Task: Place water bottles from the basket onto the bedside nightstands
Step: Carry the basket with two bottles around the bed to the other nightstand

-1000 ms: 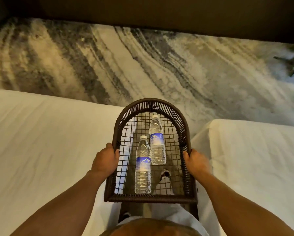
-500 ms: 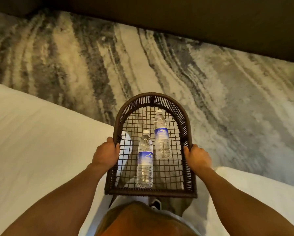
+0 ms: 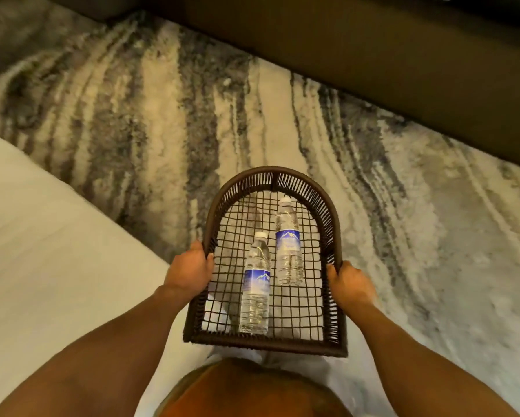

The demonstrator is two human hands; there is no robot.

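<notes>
Moved: second bed gone from view at 4 o'clock | left hand [image 3: 189, 267] and right hand [image 3: 347, 284] clamped on wicker basket [image 3: 270, 179] rims, likely keeping it level | two water bottles [image 3: 255, 284] lying inside, staggered | bed [image 3: 57, 251] at 9 o'clock, carpet [image 3: 282, 115] at 12; nightstands unseen

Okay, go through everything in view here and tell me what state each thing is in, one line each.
Basket: held level off the floor, gripped at both side rims.
Near bottle: lying flat on the basket mesh, capped, full.
Far bottle: lying flat beside it, capped, full.
Left hand: closed on the left rim.
Right hand: closed on the right rim.
Bed: made, white cover smooth.
Nightstands: none in view.
</notes>
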